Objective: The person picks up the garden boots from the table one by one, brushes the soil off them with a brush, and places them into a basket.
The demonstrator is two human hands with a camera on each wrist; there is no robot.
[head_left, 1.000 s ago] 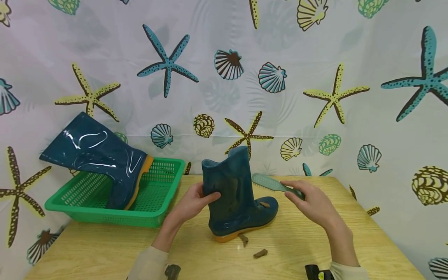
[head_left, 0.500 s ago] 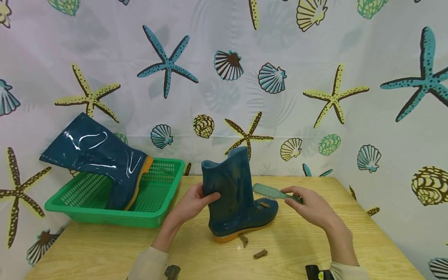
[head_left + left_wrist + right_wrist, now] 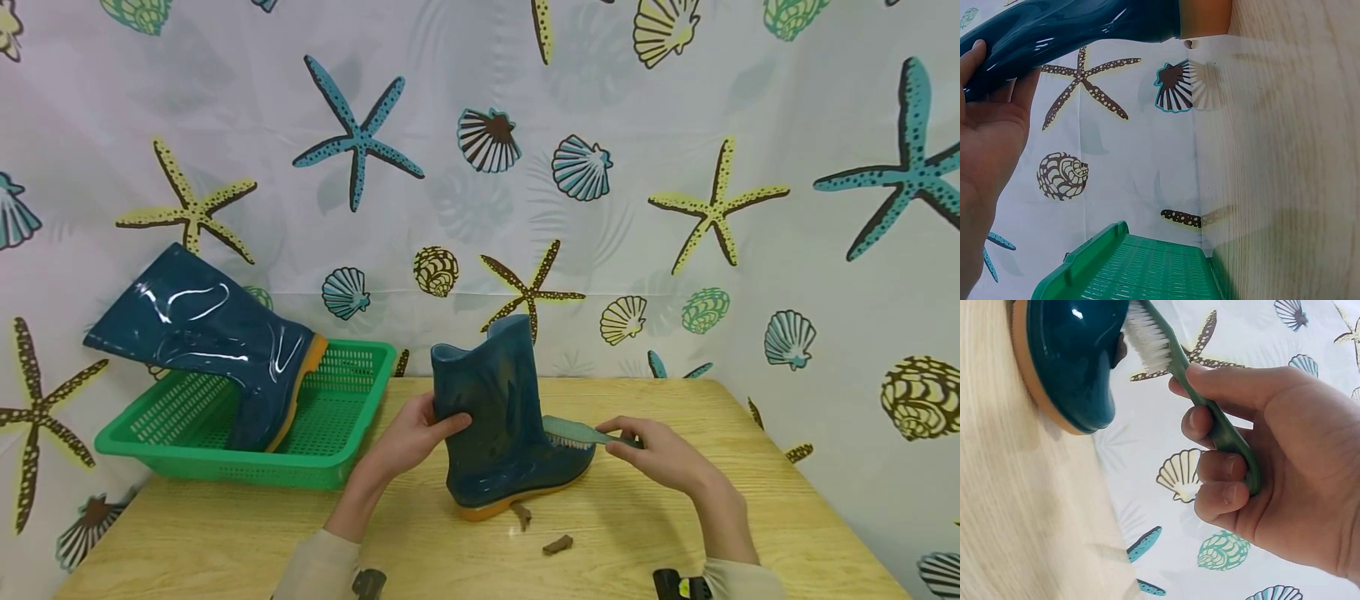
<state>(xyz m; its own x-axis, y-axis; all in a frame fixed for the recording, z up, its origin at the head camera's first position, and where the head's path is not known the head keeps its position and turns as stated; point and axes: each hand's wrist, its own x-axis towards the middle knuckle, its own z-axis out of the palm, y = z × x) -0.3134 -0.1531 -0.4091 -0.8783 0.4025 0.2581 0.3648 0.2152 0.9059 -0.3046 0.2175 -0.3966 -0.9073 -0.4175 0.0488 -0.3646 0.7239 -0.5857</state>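
Observation:
A dark blue rubber boot (image 3: 491, 417) with an orange sole stands upright on the wooden table, toe to the right. My left hand (image 3: 412, 433) grips its shaft from the back, thumb on the near side. In my right hand (image 3: 656, 450) is the handle of a green brush (image 3: 573, 430), its white bristles (image 3: 1149, 339) down at the top of the boot's foot. A brown clump (image 3: 1120, 351) shows on the foot beside the bristles in the right wrist view. Two brown bits, one by the sole (image 3: 522, 515) and one nearer the front (image 3: 558, 545), lie on the table.
At the left, a green plastic basket (image 3: 352, 454) holds a second blue boot (image 3: 217, 325), which leans with its shaft over the basket's far left side. A white curtain (image 3: 480, 208) printed with starfish and shells hangs behind the table (image 3: 675, 533) and along its right.
The brush in my right hand has come down from above the boot's foot onto it, its bristles now covering the brown clump in the head view. My left hand and the boot have stayed put.

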